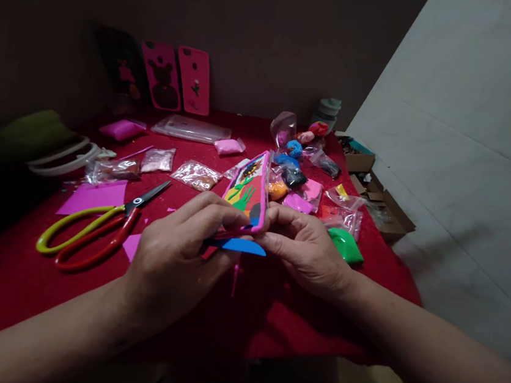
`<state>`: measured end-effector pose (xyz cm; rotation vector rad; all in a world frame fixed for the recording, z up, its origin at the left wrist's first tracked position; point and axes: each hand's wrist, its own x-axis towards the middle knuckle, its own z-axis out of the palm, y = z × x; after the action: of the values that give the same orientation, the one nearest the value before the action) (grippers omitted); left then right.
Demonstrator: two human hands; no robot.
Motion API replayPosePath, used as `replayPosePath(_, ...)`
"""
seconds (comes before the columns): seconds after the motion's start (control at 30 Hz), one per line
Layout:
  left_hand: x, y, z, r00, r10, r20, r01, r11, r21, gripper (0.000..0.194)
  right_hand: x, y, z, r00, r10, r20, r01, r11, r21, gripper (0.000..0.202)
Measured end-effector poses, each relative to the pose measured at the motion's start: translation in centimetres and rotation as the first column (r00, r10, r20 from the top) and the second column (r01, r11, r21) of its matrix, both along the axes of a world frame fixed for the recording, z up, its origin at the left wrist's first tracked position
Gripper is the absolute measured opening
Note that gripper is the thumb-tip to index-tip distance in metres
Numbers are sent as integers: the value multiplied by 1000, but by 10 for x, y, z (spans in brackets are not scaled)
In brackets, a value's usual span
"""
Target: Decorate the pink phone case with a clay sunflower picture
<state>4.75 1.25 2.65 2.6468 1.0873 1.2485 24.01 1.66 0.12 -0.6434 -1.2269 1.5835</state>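
Observation:
A phone case (248,194) with a pink clay rim and a sunflower picture in coloured clay is held tilted between both hands, above the table's front part. My left hand (184,251) grips its lower left side and also holds a blue plastic clay knife (242,246), whose blade points right. The fingers of my right hand (304,246) are pinched on the lower right corner, at the pink rim. A thin pink strip (235,278) hangs below the case. Scissors with yellow and red handles (98,232) lie half open, left of my left hand.
Decorated phone cases (194,80) lean on the back wall, near a clear case (191,129). Several clay packets, including green (345,246) and orange (276,189), cover the right side of the red cloth (305,320). A pink sheet (93,196) lies left; cardboard boxes (385,209) stand beyond the right edge.

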Motion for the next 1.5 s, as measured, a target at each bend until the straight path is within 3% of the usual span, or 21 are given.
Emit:
replayPosePath(0.1, 1, 0, 1, 1000, -12, -2, 12, 1000, 27, 4, 0, 0, -1, 1000, 11, -9, -11, 1000, 3, 15)
replayPosePath(0.4, 3, -5, 0, 996, 18, -87, -7, 992, 130, 11, 1, -2, -1, 998, 39, 49, -41, 998, 43, 7)
replayPosePath(0.63, 4, -6, 1, 998, 9, -63, -3, 995, 101, 11, 1, -2, 1, 996, 40, 77, -49, 992, 120, 9)
replayPosePath(0.83, 4, -6, 0, 996, 17, -86, -5, 990, 143, 7, 0, -2, 0, 996, 67, 55, -72, 993, 92, 10)
replayPosePath(1.03, -2, -2, 11, 999, 4, 45, -3, 1000, -19, 7, 2, 2, 0, 1000, 6, -3, -6, 1000, -9, 11)
replayPosePath(1.17, -5, -1, 10, 997, 12, 76, -8, 999, -50, 11, 2, 4, 0, 999, -15, -39, 13, 999, -50, 11)
replayPosePath(1.37, -2, -4, 2, 999, -12, -36, 17, 990, 142, 9, 2, 5, -2, 996, 1, -85, -11, 994, -110, 19)
replayPosePath(1.5, 0, -5, 0, 996, -11, -89, 31, 973, 229, 8, 2, 4, -3, 996, 62, -63, -66, 996, -64, 15)
